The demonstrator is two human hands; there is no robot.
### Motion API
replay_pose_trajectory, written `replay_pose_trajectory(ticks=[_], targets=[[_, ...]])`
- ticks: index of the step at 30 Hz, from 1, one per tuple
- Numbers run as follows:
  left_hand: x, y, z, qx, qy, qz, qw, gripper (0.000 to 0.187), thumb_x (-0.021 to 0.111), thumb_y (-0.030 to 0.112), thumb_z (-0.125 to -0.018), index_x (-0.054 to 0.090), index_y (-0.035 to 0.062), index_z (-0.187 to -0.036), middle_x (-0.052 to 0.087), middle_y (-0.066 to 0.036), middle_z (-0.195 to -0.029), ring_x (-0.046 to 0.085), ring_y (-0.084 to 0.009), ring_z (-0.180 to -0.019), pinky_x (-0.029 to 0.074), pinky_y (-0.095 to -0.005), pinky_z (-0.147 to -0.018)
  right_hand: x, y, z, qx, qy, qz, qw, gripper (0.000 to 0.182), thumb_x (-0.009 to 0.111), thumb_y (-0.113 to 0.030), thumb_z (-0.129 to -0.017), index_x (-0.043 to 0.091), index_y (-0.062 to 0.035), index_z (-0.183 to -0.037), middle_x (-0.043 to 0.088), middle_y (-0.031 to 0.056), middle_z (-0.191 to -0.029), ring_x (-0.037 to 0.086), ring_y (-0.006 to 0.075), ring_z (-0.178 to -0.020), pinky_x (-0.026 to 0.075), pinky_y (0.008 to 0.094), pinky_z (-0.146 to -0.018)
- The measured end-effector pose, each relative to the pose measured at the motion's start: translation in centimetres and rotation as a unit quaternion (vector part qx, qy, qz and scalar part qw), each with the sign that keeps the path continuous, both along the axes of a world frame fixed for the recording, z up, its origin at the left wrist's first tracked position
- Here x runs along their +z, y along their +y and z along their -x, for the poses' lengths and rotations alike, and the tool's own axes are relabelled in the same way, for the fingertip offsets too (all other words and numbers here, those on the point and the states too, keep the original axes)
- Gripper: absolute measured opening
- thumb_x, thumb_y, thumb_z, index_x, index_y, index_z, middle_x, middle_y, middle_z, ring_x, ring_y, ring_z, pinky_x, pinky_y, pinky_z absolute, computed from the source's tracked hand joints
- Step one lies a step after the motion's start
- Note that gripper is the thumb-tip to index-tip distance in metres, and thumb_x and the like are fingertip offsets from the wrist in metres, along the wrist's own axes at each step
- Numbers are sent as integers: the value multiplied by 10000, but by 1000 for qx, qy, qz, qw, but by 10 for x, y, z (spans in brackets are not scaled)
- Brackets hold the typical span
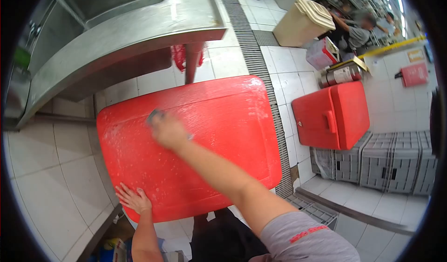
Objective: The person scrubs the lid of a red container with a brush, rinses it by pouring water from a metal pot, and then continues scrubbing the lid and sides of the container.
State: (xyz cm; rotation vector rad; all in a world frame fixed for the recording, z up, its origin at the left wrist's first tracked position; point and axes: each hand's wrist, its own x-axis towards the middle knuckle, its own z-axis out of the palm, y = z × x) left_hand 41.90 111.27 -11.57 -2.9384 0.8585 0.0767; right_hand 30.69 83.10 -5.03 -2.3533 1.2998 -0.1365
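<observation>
A large red lid or box top [219, 145], wet and streaked with small bubbles, fills the middle of the view. My right hand [168, 131] is closed round a grey-green scrubbing pad [154, 117] on its upper left part; the hand is slightly blurred. Near the lower left corner, my left hand [133, 199] lies flat on the red surface with fingers spread and nothing in it.
A steel sink counter [139, 34] stands at the upper left. A floor drain grate [253, 62] runs beyond the lid. To the right are a red cooler box [326, 117], grey crates [389, 162] and a beige bin [300, 24]. People [361, 34] are at the back right.
</observation>
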Motion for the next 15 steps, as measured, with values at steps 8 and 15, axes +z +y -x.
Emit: replay_pose_trajectory(ticks=[8,15], targets=[[-1,0,-1,-10,-26,-14,1000,658,374,392,-881,134,173,-1454,60,-58,-1522,58,-318,-1390,45,-500,-1104,13,-100,197,-263,49,13,963,384,492,-374,-871,530,-38,-1053,544,224,-1074,560,378,-934,484,458,-774],[3,-3,-1,16,-4,-62,998,654,375,391,-886,131,178,-1455,60,-51,-1522,56,-310,-1392,58,-500,-1103,5,19,301,-337,134,27,932,435,532,-396,-856,424,-69,-1122,469,300,-1011,565,466,-842,476,523,-701]])
